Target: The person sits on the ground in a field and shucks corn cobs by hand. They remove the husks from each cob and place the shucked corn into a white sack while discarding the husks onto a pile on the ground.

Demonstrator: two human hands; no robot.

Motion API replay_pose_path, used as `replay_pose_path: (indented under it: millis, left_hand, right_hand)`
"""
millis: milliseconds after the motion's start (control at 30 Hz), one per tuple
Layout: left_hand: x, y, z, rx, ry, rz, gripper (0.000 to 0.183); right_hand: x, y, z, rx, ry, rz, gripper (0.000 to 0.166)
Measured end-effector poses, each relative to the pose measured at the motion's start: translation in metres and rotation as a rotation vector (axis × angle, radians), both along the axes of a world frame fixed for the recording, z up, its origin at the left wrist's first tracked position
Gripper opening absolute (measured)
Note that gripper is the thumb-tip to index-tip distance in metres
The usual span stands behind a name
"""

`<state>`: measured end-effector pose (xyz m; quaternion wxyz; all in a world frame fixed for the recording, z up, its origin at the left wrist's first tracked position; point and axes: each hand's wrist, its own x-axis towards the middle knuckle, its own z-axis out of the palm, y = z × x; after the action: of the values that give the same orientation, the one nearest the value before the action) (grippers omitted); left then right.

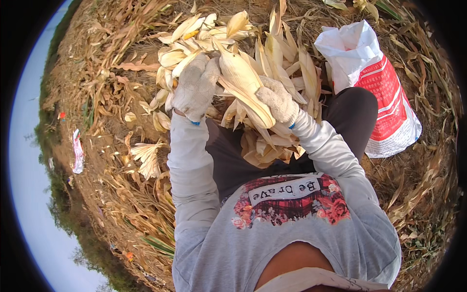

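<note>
A large ear of corn in pale dry husk [240, 75] lies slantwise between my hands. My right hand [278, 100], in a dirty white knit glove, grips its lower right side. My left hand [195, 85], gloved the same way, is against the ear's upper left side; its fingertips are hidden, so its grip is unclear. Beyond it lies a heap of husked-over ears [175, 58], with a bit of yellow kernels [190, 34] showing. More dry husks [268, 146] are piled between my legs, and upright husks [281, 62] stand beyond my right hand.
Beside my right knee [352, 109] stands a white and red plastic sack [388, 98] with its mouth open, bearing writing. Dry corn stalks and leaves [113, 95] cover the soil. A loose fan of husk [147, 158] lies to the left, and another sack [77, 151] farther off.
</note>
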<state>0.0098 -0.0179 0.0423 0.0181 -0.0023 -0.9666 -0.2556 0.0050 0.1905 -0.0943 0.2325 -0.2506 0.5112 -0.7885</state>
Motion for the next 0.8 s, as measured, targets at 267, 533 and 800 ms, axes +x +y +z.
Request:
replay_pose_path:
  millis: [267, 533, 800]
  left_hand:
    - [-0.014, -0.012, -0.02, -0.055, 0.159, -0.157, 0.029]
    - [-0.011, 0.012, -0.01, 0.842, -0.099, 0.189, 0.046]
    - [-0.01, 0.039, -0.012, 0.82, -0.118, 0.107, 0.041]
  right_hand:
    - [-0.002, -0.02, -0.067, 0.045, 0.083, -0.17, 0.059]
    - [-0.006, -0.011, -0.025, -0.341, -0.378, 0.102, 0.041]
    - [-0.007, -0.003, 0.009, -1.007, -0.924, 0.641, 0.059]
